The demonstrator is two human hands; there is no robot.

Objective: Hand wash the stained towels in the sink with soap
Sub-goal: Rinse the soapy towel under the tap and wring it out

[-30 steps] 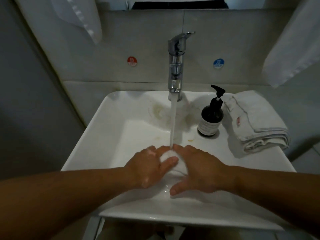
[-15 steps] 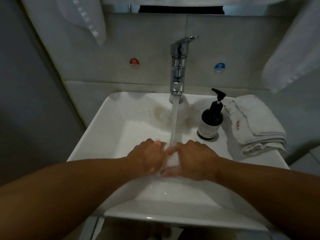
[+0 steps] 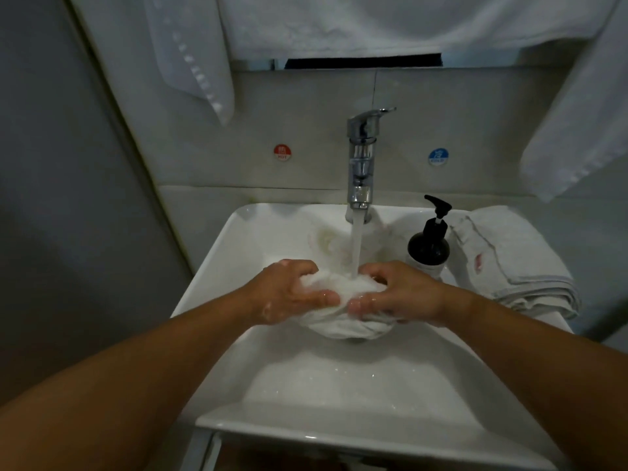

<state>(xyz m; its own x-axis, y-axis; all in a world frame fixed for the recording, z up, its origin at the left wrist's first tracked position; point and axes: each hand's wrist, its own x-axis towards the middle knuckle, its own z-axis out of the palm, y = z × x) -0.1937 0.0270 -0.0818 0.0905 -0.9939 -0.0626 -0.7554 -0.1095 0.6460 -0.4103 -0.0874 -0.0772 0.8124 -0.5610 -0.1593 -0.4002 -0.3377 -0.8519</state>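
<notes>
While beyond right hand's (image 3: 406,294) towel (image 3: 343,292), soap bottle (image 3: 429,244)

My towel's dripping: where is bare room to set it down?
Free: white ceramic sink's left side, and basin floor between left hand, right hand and near rim. Crowded: right rim, black pump bottle beside folded stained white towel.

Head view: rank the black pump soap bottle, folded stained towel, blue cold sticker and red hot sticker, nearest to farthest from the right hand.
1. Black pump soap bottle, just behind the right hand.
2. Folded stained white towel, on the white sink's right rim.
3. Round blue cold sticker, up right of the chrome tap.
4. Round red hot sticker, up left of the tap.
</notes>
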